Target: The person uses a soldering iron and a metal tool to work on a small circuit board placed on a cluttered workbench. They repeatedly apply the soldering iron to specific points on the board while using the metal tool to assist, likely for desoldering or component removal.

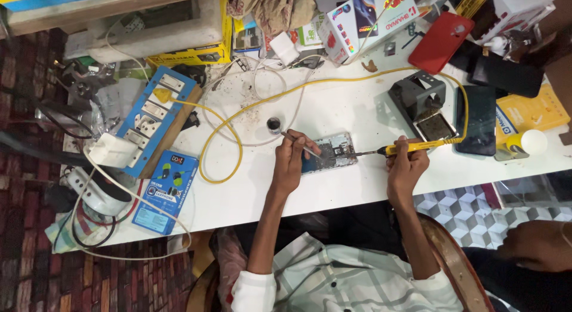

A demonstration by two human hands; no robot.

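An opened phone (333, 154) with its circuit board showing lies on the white table (333, 193), between my two hands. My left hand (290, 163) rests on the phone's left end and grips thin metal tweezers (300, 144), their tips over the board. My right hand (406, 167) holds a yellow soldering iron (411, 147). Its tip points left and touches the phone's right edge. The iron's yellow cable (221, 136) loops left across the table to a blue switch board (156, 112).
A grey soldering stand (420, 100) and a dark phone (476, 118) sit right of the iron. A small round pot (273, 125) stands above my left hand. A red phone case (441, 42), boxes and a blue carton (165, 190) crowd the table. Another person's hand (536, 246) rests at the lower right.
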